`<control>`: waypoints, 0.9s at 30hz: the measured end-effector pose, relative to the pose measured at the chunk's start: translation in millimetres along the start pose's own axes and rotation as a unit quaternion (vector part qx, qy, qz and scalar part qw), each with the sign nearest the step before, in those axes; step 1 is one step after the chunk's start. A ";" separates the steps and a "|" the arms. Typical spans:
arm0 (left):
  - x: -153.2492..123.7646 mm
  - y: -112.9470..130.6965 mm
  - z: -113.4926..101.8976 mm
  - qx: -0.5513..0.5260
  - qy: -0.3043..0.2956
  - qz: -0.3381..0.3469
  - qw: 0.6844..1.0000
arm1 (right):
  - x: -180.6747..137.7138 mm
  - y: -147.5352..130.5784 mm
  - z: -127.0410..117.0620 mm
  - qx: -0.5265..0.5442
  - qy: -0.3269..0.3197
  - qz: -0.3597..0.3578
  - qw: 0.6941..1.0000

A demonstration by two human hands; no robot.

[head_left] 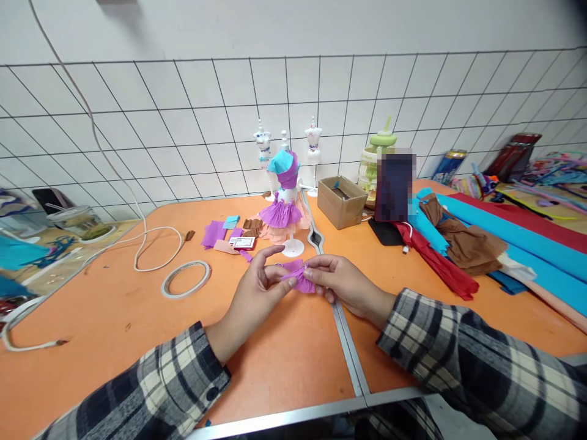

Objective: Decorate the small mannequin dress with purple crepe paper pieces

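A small piece of purple crepe paper (302,282), gathered into pleats, is held in front of me above the table. My left hand (262,282) pinches its left side between thumb and fingers. On the other side, my right hand (337,278) grips the gathered edge with its fingertips. Just beyond stands a mini dress form (288,194) on a white round base, dressed in a blue and purple top and a purple skirt over peach ruffles. Purple paper pieces (214,234) and a small red and white box (243,243) lie left of that base.
A tape roll (186,279) and a white cable (145,244) lie on the left. Two more white dress forms stand behind. A cardboard box (342,208), a phone (394,186), a green-lidded bottle (383,140) and crepe paper rolls (532,244) occupy the right. A metal seam (346,342) divides the orange tabletop.
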State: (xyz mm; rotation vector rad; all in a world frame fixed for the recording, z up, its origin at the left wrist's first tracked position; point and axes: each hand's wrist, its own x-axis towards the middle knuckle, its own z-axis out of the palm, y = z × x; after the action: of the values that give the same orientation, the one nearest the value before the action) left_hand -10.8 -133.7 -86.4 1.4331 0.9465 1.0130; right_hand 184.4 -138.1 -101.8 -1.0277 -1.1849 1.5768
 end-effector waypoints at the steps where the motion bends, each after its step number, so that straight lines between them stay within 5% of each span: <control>1: -0.4 0.4 0.7 0.004 0.000 0.004 1.000 | 0.1 0.3 1.9 0.026 0.007 0.000 1.000; 9: -4.2 1.2 3.4 0.006 0.022 0.012 1.000 | 0.2 1.3 8.0 0.093 0.023 0.014 0.995; 13: -1.4 8.7 -15.9 0.052 0.135 0.111 0.983 | 12.1 -35.0 -7.5 -0.069 0.005 -0.052 0.996; 16: 17.7 32.5 -31.6 0.146 0.190 0.165 0.957 | 30.0 -85.5 -26.6 -0.201 -0.020 -0.153 0.967; 21: 71.8 78.3 -25.9 0.266 0.150 0.046 0.951 | 66.3 -136.6 -50.8 -0.308 -0.010 -0.248 0.919; 27: 102.0 84.0 -11.2 0.232 0.137 0.060 0.961 | 91.1 -123.6 -54.8 -0.318 -0.031 -0.233 0.919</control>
State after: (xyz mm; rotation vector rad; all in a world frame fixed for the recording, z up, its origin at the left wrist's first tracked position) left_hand 12.5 -41.6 6.1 1.7818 1.3805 1.1478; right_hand 233.0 -18.8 -1.8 -0.9840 -1.8914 0.8613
